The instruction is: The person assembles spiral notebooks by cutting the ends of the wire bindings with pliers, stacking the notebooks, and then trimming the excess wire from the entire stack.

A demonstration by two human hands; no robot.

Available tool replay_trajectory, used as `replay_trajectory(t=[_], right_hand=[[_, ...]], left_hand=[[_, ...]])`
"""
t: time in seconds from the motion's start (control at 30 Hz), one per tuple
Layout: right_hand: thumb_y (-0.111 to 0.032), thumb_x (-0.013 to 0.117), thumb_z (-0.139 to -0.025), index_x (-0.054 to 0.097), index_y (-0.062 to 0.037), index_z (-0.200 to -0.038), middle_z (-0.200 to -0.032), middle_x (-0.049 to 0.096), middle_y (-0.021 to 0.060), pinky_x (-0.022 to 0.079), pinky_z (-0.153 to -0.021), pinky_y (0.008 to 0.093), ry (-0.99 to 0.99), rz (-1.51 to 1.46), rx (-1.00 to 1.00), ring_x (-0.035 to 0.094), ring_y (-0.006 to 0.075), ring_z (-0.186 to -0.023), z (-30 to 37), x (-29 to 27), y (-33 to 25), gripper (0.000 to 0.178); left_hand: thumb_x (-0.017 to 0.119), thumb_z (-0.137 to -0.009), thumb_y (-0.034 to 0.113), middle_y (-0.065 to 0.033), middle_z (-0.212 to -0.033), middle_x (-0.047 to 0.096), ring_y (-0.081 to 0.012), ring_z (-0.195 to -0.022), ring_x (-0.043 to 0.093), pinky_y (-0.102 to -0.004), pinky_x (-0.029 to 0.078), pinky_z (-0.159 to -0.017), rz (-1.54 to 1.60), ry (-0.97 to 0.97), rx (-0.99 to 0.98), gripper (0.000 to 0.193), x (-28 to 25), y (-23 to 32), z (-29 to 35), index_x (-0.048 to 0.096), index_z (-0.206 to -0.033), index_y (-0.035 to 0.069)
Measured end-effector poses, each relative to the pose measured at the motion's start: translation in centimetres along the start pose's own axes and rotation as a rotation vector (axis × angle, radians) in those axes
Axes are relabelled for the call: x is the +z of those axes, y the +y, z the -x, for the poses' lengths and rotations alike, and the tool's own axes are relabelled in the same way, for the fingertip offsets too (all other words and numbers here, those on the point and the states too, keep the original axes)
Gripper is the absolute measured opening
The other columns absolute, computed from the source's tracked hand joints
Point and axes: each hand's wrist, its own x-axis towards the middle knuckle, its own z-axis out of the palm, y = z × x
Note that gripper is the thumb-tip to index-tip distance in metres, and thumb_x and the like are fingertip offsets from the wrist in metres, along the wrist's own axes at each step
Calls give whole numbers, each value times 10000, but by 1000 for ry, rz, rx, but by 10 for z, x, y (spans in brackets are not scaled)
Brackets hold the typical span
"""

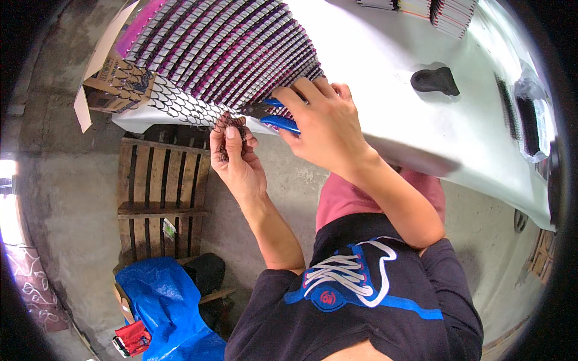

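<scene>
My right hand (328, 120) is closed around blue-handled pliers (280, 123), their dark jaws pointing left. Those jaws are at the fingertips of my left hand (238, 156), right beside the dark bunch; whether they grip any of it I cannot tell. Pinched between my left thumb and fingers is a bunched end of black netting (183, 99) with scale-shaped loops. From there it stretches up and left along the table edge to a cardboard box. Behind both hands, a broad panel of purple, black and silver rows (223, 48) covers the table's left part.
The white-covered table (379, 66) curves away to the right, with a black pad-like object (435, 80) on it. Bundles of thin strips (451, 18) lie at the far edge. The open cardboard box (120, 87) stands at the left. Below are a wooden pallet (162, 207) and a blue tarp (162, 301).
</scene>
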Motion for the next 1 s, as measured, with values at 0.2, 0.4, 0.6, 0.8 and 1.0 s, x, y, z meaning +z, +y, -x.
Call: replay_trajectory(t=[0.2,0.4,0.6,0.8,1.0], right_hand=[[-183,685,-682,608,-110,-936,-845,592,44,441,-689,378,6,77,-81,604,225,-785,-3,-2,-5,275],[-106,642,-697,612,-102,-929,-731,600,61,490,-596,356,-102,36,-31,631,226,-684,-3,5,4,234],[-163,705,-654,596,-121,-996,-865,592,47,427,-744,387,-10,-49,-46,601,228,-831,1,0,10,362],[-164,728,-614,573,-161,-1115,-1009,563,32,367,-843,403,7,-44,-8,542,240,-966,0,-17,1,525],[-175,736,-615,578,-159,-1083,-997,560,30,386,-794,406,-27,10,-18,547,235,-958,-6,-14,-4,494]], left_hand=[[595,-893,114,-66,-906,621,-84,-683,537,-203,450,-594,34,34,53,187,3,-2,0,572,-1042,3],[595,-897,119,-39,-908,602,-76,-712,525,-189,439,-603,-32,98,96,190,10,-9,1,580,-1050,8],[616,-874,83,-60,-893,619,-79,-690,551,-203,460,-586,-28,107,61,197,5,-5,-1,583,-1041,-16],[609,-880,93,-49,-921,609,-73,-687,525,-196,442,-581,-70,25,56,257,-1,5,1,569,-1106,-21],[605,-883,93,-55,-925,611,-79,-680,525,-203,445,-583,-49,32,70,222,0,7,-3,573,-1072,-20]])
